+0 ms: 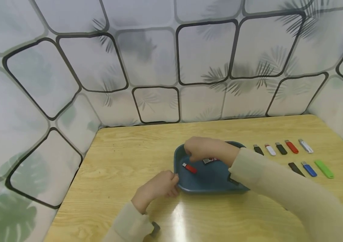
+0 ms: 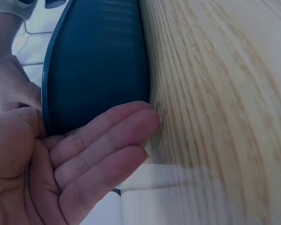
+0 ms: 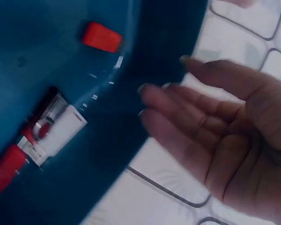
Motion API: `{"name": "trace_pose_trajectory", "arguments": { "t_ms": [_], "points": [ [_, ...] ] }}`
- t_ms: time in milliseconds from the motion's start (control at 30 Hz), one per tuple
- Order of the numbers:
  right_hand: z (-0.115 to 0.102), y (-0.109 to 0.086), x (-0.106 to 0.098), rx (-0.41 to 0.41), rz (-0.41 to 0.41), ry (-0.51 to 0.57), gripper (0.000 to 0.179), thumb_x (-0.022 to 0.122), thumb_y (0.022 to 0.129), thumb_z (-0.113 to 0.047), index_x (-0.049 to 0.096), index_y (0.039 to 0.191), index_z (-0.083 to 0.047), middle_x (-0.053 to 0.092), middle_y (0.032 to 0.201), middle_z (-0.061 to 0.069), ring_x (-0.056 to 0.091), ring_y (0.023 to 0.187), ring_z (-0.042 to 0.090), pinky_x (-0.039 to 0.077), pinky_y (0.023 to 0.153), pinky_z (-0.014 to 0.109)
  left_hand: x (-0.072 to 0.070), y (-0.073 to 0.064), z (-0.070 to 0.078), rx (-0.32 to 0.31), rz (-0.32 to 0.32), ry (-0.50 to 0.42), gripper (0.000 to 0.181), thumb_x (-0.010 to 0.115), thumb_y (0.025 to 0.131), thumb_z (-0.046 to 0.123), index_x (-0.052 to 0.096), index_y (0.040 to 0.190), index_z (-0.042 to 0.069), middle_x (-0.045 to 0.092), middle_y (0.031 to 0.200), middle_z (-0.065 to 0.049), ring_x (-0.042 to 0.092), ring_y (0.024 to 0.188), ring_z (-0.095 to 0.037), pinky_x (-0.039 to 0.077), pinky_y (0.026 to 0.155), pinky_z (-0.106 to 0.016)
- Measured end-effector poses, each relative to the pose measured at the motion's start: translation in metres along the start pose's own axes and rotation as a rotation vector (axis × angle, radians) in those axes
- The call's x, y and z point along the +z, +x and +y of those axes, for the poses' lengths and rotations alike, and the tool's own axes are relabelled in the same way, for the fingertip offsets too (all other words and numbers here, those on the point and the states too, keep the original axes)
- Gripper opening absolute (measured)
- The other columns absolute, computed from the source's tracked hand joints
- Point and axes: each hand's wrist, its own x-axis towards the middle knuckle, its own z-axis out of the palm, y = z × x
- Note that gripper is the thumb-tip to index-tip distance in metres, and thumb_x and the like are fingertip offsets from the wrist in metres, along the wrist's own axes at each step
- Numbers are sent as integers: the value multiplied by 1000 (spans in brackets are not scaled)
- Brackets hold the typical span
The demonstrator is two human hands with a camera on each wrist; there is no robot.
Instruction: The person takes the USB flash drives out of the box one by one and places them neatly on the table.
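Observation:
A dark blue tray (image 1: 203, 184) sits on the wooden table. My left hand (image 1: 160, 185) grips its near left corner, with the fingers along the outer wall (image 2: 98, 61) in the left wrist view. Over the tray's far left part hovers my right hand (image 1: 201, 148), its fingers loosely bent and holding nothing in the right wrist view. Inside the tray lies a red USB stick (image 1: 190, 168) with a metal plug. Close by is a cluster with a silver-and-red USB stick (image 1: 209, 160), partly hidden by my right arm.
Right of the tray, several USB sticks lie in two rows, among them a red one (image 1: 292, 147), a blue one (image 1: 309, 169) and a green one (image 1: 324, 168). A patterned curtain (image 1: 156, 57) borders the table (image 1: 129, 151) at the back and sides.

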Motion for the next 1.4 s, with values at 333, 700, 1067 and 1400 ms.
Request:
{"name": "trace_pose_trajectory", "arguments": {
  "t_ms": [333, 700, 1067, 1400],
  "points": [
    [2, 22, 24, -21, 38, -16, 20, 72, 83, -20, 57, 76, -9, 54, 68, -2, 45, 58, 10, 39, 52, 22, -2, 1, -1, 7, -7, 10, 47, 29, 103, 19, 65, 84, -5, 71, 74, -13, 70, 66, -24, 57, 59, -34],
    [9, 29, 45, 92, 0, -59, 23, 71, 79, -13, 51, 68, -12, 48, 67, -3, 44, 59, 12, 39, 53, 25, 3, 4, 3, 5, -11, 6, 45, 29, 103, 19, 63, 86, -4, 70, 75, -13, 70, 67, -24, 58, 61, -33],
    [6, 27, 49, 140, -70, -56, 18, 70, 73, -1, 56, 71, -11, 56, 70, -1, 52, 55, 11, 44, 51, 23, 5, 7, 4, -20, -3, -1, 46, 31, 102, 21, 64, 82, -4, 70, 73, -12, 70, 65, -23, 56, 58, -33],
    [7, 10, 27, 61, -71, -49, 33, 62, 76, -1, 43, 53, -15, 40, 47, -6, 34, 42, 8, 26, 42, 21, 0, 5, 6, -50, 15, 34, 44, 33, 100, 18, 64, 78, -4, 69, 69, -10, 68, 59, -21, 56, 55, -32]
  ]
}}
